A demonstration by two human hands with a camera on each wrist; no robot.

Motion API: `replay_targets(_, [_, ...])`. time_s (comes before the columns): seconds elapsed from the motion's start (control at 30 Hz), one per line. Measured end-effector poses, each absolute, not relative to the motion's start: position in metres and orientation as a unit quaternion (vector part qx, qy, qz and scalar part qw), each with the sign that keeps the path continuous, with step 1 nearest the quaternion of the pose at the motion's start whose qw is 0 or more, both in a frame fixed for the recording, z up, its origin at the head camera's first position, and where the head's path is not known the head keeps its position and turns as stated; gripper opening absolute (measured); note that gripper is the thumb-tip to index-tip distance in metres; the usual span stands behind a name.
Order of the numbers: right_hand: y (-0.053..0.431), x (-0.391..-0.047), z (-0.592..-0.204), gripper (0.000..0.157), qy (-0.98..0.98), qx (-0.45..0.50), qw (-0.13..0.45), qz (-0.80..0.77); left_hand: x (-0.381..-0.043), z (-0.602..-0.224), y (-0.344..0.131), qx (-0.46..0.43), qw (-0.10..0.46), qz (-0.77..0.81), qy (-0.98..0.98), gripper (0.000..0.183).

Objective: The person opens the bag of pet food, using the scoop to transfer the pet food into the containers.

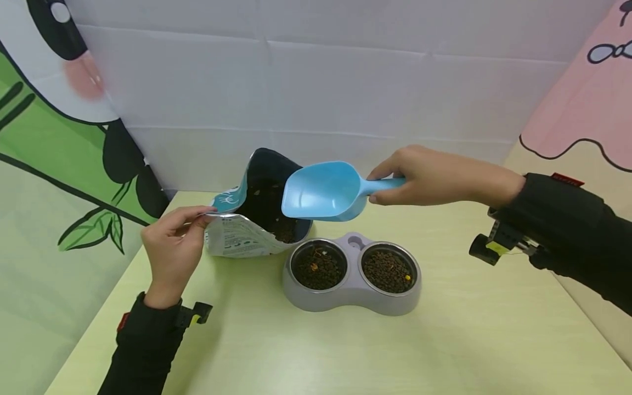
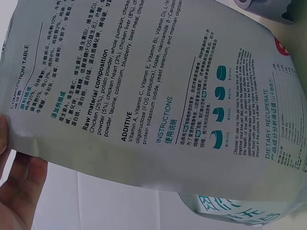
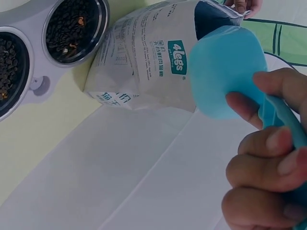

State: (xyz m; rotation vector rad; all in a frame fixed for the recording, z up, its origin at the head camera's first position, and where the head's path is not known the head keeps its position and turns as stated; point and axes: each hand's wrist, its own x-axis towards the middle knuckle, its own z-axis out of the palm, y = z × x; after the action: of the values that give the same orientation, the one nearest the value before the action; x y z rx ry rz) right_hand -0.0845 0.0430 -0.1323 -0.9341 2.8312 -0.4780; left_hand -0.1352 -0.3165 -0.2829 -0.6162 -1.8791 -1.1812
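My right hand (image 1: 419, 174) grips the handle of a light blue scoop (image 1: 323, 189); the scoop's bowl looks empty and hangs beside and partly over the mouth of a pet food bag (image 1: 247, 237). Dark kibble (image 1: 270, 211) shows inside the bag. At the bag's left edge my left hand (image 1: 175, 238) pinches the rim between thumb and fingers. In the left wrist view the printed side of the bag (image 2: 158, 105) fills most of the picture. A grey double bowl (image 1: 351, 293) stands just right of the bag, kibble in both of its round dishes.
The pale yellow table (image 1: 306, 351) extends in front of the bowl and to both sides. Behind it stands a white sheet backdrop (image 1: 345, 88), with a green cartoon print (image 1: 54, 137) at the left and a pink one (image 1: 582, 109) at the right.
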Motion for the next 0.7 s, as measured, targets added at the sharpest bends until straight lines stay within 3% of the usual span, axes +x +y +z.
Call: replay_targets(0.7, [-0.01,-0.096,-0.116,0.009,0.941,-0.316,0.072,-0.097,-0.136,-0.284,-0.316,-0.242,0.408,-0.472,-0.743,0.017])
